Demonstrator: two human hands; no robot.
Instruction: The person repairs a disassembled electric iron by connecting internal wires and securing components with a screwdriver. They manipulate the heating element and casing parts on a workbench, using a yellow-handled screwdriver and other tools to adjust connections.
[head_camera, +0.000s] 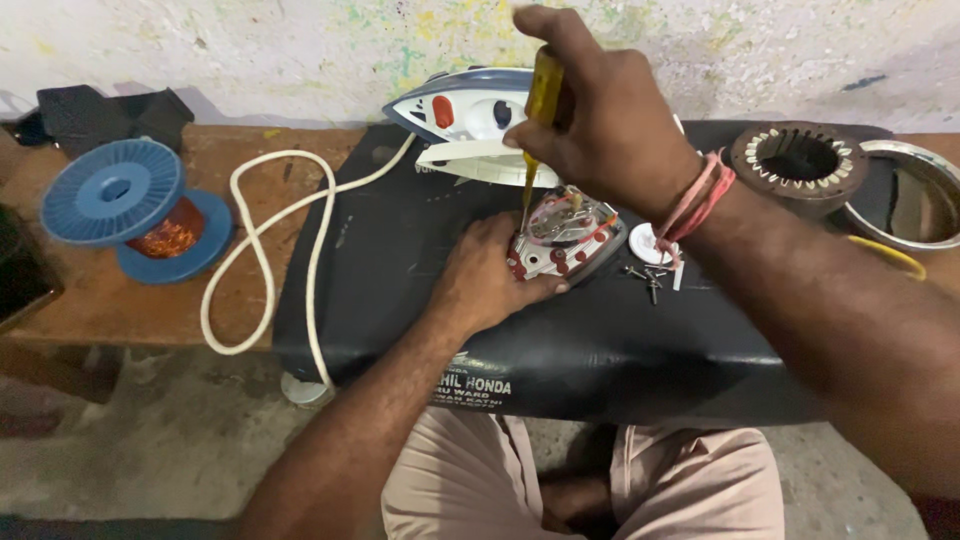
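Observation:
My right hand (600, 115) grips a yellow-handled screwdriver (541, 105) held nearly upright, its tip down in the open base of a clothes iron (570, 240). The base shows red wires and metal parts. My left hand (485, 275) presses on the near left edge of that base and holds it against a black padded seat (400, 270). The iron's white and blue top cover (460, 115) lies just behind, with its white cord (265, 255) looping off to the left.
Loose screws (645, 280) and a small white disc (648, 243) lie right of the base. A blue spool of copper wire (135, 205) sits on the wooden bench at left. A motor stator (800, 160) and a steel bowl (915, 195) stand at far right.

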